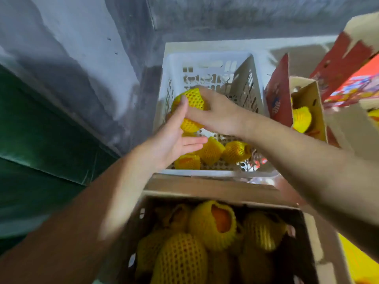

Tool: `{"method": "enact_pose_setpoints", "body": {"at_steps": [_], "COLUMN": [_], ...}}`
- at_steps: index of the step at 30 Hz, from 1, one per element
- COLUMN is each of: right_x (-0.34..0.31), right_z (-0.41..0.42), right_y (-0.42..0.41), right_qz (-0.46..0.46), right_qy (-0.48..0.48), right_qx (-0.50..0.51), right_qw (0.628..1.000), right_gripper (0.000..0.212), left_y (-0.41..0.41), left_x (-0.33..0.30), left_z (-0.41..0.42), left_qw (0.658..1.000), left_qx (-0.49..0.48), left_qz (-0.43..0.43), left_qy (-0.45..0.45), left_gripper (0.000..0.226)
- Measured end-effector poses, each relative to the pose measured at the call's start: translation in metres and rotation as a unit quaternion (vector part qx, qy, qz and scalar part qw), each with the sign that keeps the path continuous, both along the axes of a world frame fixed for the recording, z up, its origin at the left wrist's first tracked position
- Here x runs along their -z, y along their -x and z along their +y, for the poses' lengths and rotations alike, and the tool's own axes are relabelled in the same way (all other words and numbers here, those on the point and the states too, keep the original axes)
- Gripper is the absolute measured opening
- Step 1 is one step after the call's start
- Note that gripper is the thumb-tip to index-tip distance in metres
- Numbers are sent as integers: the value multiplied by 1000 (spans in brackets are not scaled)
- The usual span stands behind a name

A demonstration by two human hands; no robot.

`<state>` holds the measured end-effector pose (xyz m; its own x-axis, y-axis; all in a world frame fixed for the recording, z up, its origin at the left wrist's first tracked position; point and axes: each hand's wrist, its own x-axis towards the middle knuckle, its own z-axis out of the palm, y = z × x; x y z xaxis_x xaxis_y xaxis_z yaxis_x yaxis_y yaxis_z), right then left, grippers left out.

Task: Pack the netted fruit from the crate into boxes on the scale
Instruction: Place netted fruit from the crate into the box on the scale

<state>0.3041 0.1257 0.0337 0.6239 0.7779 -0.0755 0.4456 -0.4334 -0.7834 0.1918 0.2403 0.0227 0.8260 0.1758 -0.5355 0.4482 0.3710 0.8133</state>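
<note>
Two hands meet over the white crate (207,62), and we see netted fruit (189,108) caught between them: the right hand (218,113) curls over it from above, the left hand (174,138) cups it from the side, fingers fairly straight. More netted fruit (223,151) lies on the crate's perforated floor. Nearest us, a cardboard box (207,187) sits well filled with the yellow-sleeved pieces. Far right, a red printed box (279,99) stands open. A grey plastered wall (71,58) fills the left, green sheeting (41,140) below it.
</note>
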Motion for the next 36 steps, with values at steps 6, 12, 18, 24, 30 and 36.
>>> {"method": "enact_pose_setpoints", "body": {"at_steps": [6,12,18,24,30,36], "right_x": [-71,-81,-57,-53,-59,-59], "right_z": [-75,-146,-174,-183,-165,-162], "right_y": [132,240,288,322,381,418], "right_qz": [19,-63,-204,-199,-168,-157], "right_qy": [-145,-186,7,30,4,4], "right_qx": [30,75,210,186,106,43], "right_qw": [989,978,956,962,980,987], "right_gripper": [49,51,71,41,36,40], "left_y": [112,212,277,320,355,385], "left_x": [-65,-85,-77,-67,-64,-58], "left_z": [-55,-97,-87,-77,-86,-96], "left_qw": [984,980,940,891,886,860], "left_qx": [-72,13,62,99,66,48], "left_qz": [-140,-196,-203,-195,-187,-192], "left_qy": [87,37,-269,-398,-418,-471], "left_gripper": [46,39,30,26,24,25]}}
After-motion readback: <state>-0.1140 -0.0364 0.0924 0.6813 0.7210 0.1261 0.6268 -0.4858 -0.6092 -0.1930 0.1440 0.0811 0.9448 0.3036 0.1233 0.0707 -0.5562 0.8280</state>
